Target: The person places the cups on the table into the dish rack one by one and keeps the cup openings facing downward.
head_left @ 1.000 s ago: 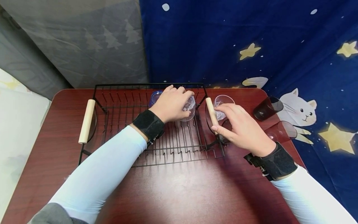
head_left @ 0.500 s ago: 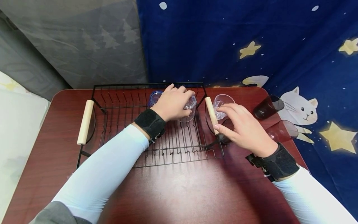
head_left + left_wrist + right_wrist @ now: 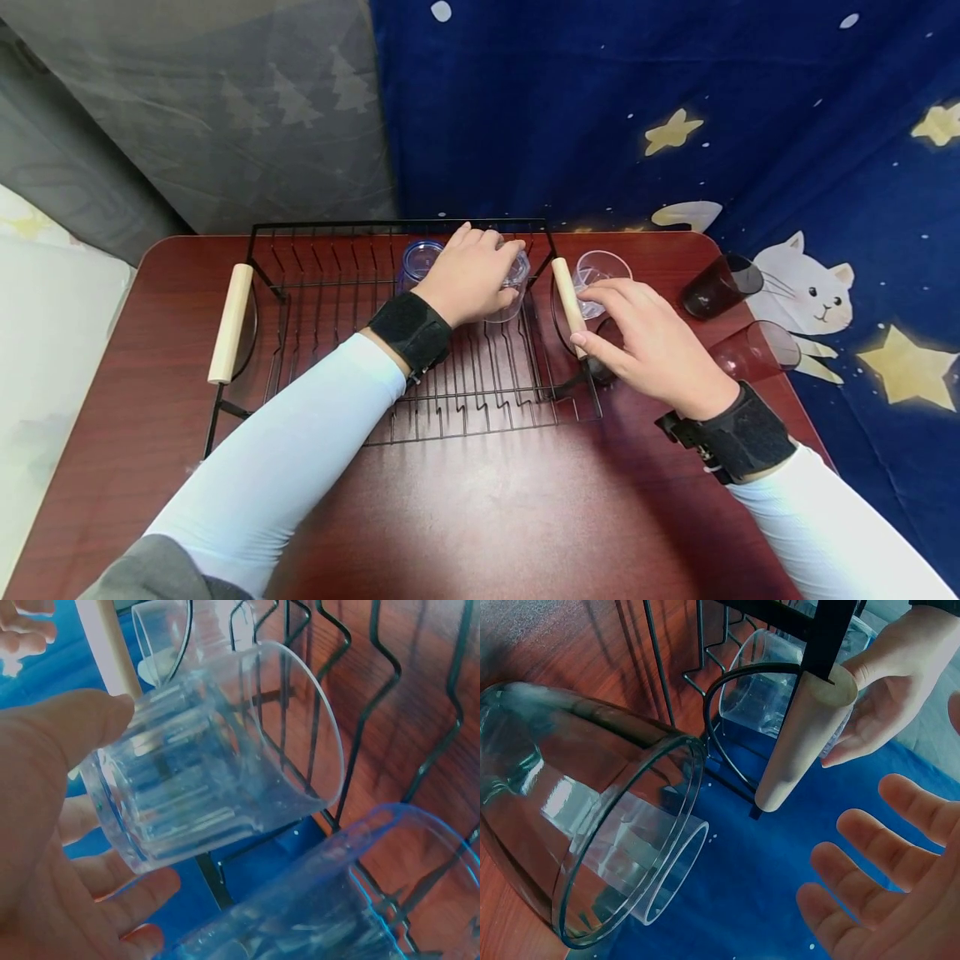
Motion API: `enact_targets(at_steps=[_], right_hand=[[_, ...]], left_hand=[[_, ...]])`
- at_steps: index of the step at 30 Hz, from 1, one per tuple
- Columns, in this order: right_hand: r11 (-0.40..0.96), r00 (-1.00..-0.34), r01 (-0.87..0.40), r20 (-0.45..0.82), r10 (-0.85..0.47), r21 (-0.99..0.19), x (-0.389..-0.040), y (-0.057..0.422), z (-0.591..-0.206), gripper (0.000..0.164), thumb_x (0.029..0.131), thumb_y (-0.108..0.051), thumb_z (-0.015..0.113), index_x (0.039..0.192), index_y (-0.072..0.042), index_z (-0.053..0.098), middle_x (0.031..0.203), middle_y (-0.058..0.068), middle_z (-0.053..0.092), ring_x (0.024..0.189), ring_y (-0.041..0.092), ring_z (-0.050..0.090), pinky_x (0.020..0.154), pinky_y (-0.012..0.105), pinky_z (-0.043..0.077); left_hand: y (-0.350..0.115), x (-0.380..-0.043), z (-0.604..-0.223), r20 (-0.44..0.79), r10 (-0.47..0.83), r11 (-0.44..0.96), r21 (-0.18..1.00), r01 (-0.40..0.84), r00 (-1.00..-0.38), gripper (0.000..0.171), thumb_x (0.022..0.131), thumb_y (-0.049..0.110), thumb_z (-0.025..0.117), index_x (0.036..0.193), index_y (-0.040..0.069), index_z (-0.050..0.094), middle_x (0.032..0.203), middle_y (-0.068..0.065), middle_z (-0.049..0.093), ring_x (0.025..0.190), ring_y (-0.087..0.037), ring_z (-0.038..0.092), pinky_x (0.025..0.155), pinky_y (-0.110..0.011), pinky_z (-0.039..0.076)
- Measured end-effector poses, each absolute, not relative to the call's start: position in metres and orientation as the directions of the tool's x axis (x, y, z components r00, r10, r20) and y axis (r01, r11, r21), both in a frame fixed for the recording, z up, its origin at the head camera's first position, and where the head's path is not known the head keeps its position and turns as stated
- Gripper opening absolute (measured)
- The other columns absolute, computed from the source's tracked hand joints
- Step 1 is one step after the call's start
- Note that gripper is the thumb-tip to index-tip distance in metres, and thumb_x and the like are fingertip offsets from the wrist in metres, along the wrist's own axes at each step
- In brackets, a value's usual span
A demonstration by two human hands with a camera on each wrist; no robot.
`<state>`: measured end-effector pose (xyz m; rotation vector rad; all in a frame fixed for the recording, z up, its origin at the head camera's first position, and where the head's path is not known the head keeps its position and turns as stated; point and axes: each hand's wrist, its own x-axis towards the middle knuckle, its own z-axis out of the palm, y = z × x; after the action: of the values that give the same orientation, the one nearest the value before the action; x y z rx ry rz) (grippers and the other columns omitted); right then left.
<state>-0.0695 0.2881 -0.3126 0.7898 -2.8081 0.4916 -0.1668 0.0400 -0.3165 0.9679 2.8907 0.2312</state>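
Glassware fills part of the black wire rack (image 3: 397, 222): a clear glass (image 3: 187, 765) and, just beside it, a blue-rimmed glass (image 3: 420, 258), both mouth down on the wires toward the rack's right rear corner. The person's left hand (image 3: 468, 279) holds the clear glass by its thick, ridged base, thumb on one side and fingers round the other, the glass's rim pointing down into the rack. Outside the rack, past its right wooden handle (image 3: 567, 292), a second clear glass (image 3: 603, 265) stands mouth up on the reddish-brown table (image 3: 465, 500), its cut base catching the light. Near it stands a smoky glass (image 3: 603, 367), also mouth up and partly covered by the right hand in the head view; the right wrist view shows the second clear glass through its tinted wall. The right hand (image 3: 652, 350) hovers near these two with its fingers apart and nothing in its grasp; from the head view alone its thumb seems to meet the handle, though the right wrist view shows a gap between the fingers and the wood. Toward the table's right edge are two further vessels, a dark tumbler (image 3: 712, 292) and, nearer the person, a pale tumbler (image 3: 753, 350) through which the table's red shows.
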Motion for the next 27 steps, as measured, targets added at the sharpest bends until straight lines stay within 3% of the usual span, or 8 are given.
enact_targets(at_steps=[7, 14, 27], right_hand=[[0.802, -0.840, -0.534, 0.274, -0.468, -0.268, -0.069, 0.291, -0.310, 0.044, 0.093, -0.028, 0.071, 0.130, -0.006, 0.059, 0.129, 0.012, 0.059, 0.123, 0.031, 0.053, 0.105, 0.051, 0.038], [0.808, -0.845, -0.525, 0.272, -0.460, -0.266, -0.067, 0.293, -0.308, 0.046, 0.094, -0.028, 0.070, 0.132, -0.005, 0.057, 0.131, 0.013, 0.058, 0.125, 0.032, 0.051, 0.107, 0.050, 0.037], [0.821, -0.859, -0.504, 0.252, -0.445, -0.269, -0.067, 0.295, -0.309, 0.048, 0.095, -0.030, 0.068, 0.134, -0.006, 0.055, 0.132, 0.014, 0.058, 0.125, 0.033, 0.051, 0.106, 0.052, 0.037]], left_hand=[[0.037, -0.163, -0.318, 0.011, 0.599, 0.780, 0.221, 0.586, -0.801, 0.072, 0.096, 0.048, 0.059, 0.156, 0.016, 0.035, 0.158, -0.016, 0.035, 0.148, -0.030, 0.029, 0.124, -0.047, 0.011], [0.040, -0.151, -0.313, 0.125, 0.657, 0.703, 0.252, 0.665, -0.743, 0.065, 0.098, 0.044, 0.057, 0.153, 0.013, 0.040, 0.150, -0.012, 0.045, 0.142, -0.028, 0.039, 0.123, -0.045, 0.019], [0.037, -0.117, -0.298, 0.175, 0.725, 0.629, 0.226, 0.744, -0.666, 0.061, 0.096, 0.043, 0.060, 0.147, 0.011, 0.049, 0.137, -0.009, 0.056, 0.130, -0.025, 0.051, 0.114, -0.041, 0.036]])
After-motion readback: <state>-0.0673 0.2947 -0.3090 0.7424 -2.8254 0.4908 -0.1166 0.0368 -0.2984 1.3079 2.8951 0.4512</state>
